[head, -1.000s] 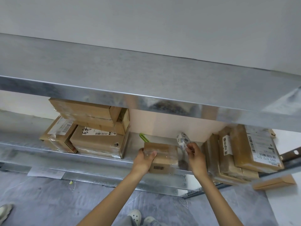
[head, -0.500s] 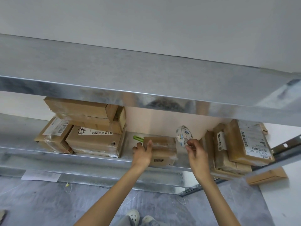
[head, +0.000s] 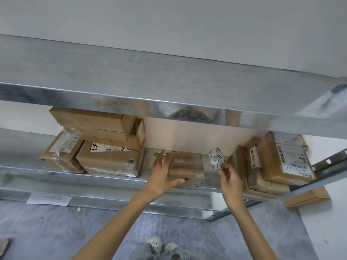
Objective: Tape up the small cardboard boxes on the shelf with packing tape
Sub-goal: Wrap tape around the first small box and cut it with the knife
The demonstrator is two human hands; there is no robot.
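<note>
Pale plaster wall backs a galvanised steel rack whose upper shelf (head: 169,81) is a broad, dull, spangled sheet with a bright folded front lip. Below it the lower metal shelf (head: 112,182) has the same mottled zinc finish, over a grey marbled floor (head: 56,231).

The small brown cardboard box (head: 185,167) sits near the middle of the lower shelf, close to its front edge. It is a squat oblong, its top and corners glossy and wrinkled under clear film, with a barcode on the front face. The left hand (head: 163,175) lies against the box's left end, fingers straight and spread, thumb stretched along the front face near the barcode. Behind those fingers a slim green object (head: 156,153) peeps out, too hidden to identify.

The right hand (head: 230,177) pinches the lower rim of the white tape roll with blue printed marks (head: 216,158), held upright just beside the box's right end, not touching it.

At the left stands a stack of larger taped cartons (head: 109,158) bearing white labels. At the right, flat brown parcels (head: 277,162) lean in a slanted pile. A white paper sheet (head: 48,198) lies under the rack, and white perforated clogs (head: 155,243) show at the bottom.
</note>
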